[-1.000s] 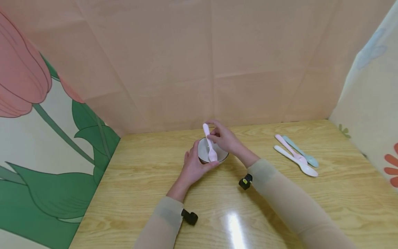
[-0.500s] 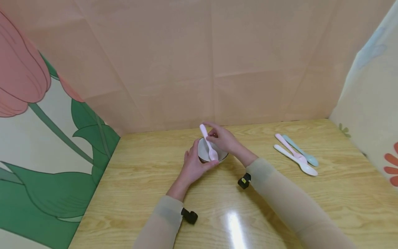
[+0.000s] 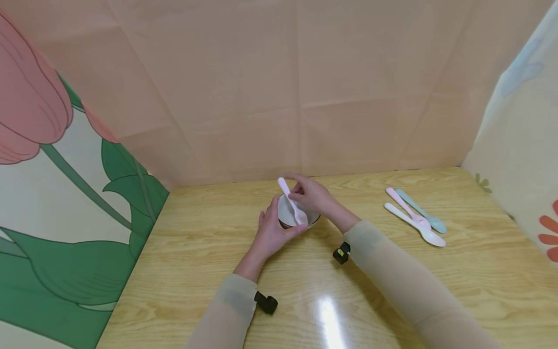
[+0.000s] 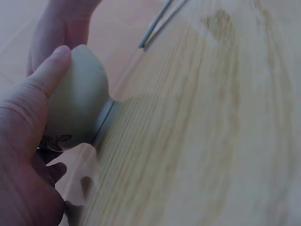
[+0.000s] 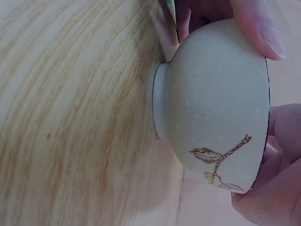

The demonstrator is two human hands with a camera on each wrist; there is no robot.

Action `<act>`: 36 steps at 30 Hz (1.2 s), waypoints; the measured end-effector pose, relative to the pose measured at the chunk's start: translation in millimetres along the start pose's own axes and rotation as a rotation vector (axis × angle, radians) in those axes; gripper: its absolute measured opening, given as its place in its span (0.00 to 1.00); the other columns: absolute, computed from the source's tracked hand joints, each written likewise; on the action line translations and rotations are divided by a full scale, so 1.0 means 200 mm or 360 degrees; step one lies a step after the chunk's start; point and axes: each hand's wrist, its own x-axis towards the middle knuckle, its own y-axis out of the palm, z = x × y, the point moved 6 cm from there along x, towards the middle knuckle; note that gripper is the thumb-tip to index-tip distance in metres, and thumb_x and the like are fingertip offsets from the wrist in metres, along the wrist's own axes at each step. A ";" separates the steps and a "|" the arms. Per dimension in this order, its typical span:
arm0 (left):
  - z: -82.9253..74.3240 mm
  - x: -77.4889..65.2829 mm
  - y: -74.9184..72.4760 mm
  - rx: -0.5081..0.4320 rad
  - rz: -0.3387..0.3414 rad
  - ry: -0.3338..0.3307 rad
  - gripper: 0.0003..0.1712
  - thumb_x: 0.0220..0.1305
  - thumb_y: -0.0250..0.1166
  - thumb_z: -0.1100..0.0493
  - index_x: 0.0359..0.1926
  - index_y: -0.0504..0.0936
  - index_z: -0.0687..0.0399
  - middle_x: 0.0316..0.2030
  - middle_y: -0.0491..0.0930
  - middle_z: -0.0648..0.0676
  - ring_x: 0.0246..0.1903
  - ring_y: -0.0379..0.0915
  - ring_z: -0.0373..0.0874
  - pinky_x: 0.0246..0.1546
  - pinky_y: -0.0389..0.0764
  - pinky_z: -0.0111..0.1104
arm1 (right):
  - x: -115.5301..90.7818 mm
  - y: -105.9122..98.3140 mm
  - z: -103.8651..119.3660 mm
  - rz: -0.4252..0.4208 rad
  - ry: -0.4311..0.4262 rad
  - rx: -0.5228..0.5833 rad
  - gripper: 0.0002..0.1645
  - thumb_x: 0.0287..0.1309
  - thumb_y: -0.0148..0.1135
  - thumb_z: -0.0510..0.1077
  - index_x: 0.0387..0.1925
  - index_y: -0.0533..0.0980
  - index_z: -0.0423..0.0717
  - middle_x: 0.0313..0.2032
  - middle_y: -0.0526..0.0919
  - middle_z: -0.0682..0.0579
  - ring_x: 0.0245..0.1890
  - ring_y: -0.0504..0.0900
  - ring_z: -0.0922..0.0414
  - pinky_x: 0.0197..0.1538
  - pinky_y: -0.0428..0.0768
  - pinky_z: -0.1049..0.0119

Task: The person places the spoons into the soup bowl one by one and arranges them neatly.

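Mid-table [image 3: 196,242], head view: the left hand [image 3: 271,235] holds the bowl [image 3: 285,210] and the right hand [image 3: 312,195] pinches a spoon [image 3: 296,211], scoop at the bowl's mouth. Left wrist: the left hand clasps the bowl's side. Right wrist: there's a printed brown sprig [image 5: 225,155].

Legible text, brands, numbers: none in any view. Bowl [image 5: 216,101] — outer wall bears a printed branch [image 5: 220,162], no readable characters. Black wrist camera [image 3: 340,257], nearer side and right of the bowl — its yellow mark [image 3: 341,252] too small to read.
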 end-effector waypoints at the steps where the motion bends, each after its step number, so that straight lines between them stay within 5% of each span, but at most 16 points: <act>1: 0.00 0.00 0.00 0.0002 -0.0002 -0.0003 0.66 0.64 0.81 0.33 0.87 0.51 0.48 0.71 0.74 0.54 0.72 0.68 0.52 0.82 0.37 0.63 | 0.00 0.00 0.00 0.0001 0.0003 -0.0010 0.37 0.78 0.69 0.40 0.82 0.69 0.51 0.48 0.90 0.46 0.50 0.88 0.48 0.56 0.84 0.46; 14: 0.00 0.00 -0.01 -0.0025 -0.0017 0.0010 0.64 0.64 0.81 0.34 0.86 0.52 0.48 0.70 0.75 0.56 0.73 0.68 0.53 0.82 0.37 0.64 | 0.01 -0.01 -0.02 -0.0006 -0.0009 0.0027 0.34 0.77 0.71 0.42 0.78 0.72 0.41 0.47 0.90 0.44 0.49 0.89 0.47 0.56 0.85 0.48; 22: -0.01 0.00 0.00 -0.0024 -0.0048 0.0041 0.63 0.62 0.82 0.34 0.85 0.55 0.48 0.70 0.76 0.58 0.74 0.67 0.54 0.82 0.39 0.65 | -0.03 -0.10 -0.06 -0.0073 -0.0028 0.0200 0.32 0.77 0.71 0.43 0.76 0.75 0.42 0.47 0.90 0.45 0.48 0.88 0.47 0.54 0.85 0.50; 36: -0.02 0.01 0.00 -0.0011 -0.0043 0.0025 0.64 0.60 0.84 0.35 0.85 0.56 0.48 0.71 0.75 0.57 0.74 0.67 0.55 0.83 0.38 0.62 | -0.19 -0.29 -0.11 -0.0148 0.0080 0.0169 0.34 0.77 0.72 0.48 0.78 0.74 0.44 0.49 0.89 0.43 0.49 0.87 0.46 0.50 0.82 0.54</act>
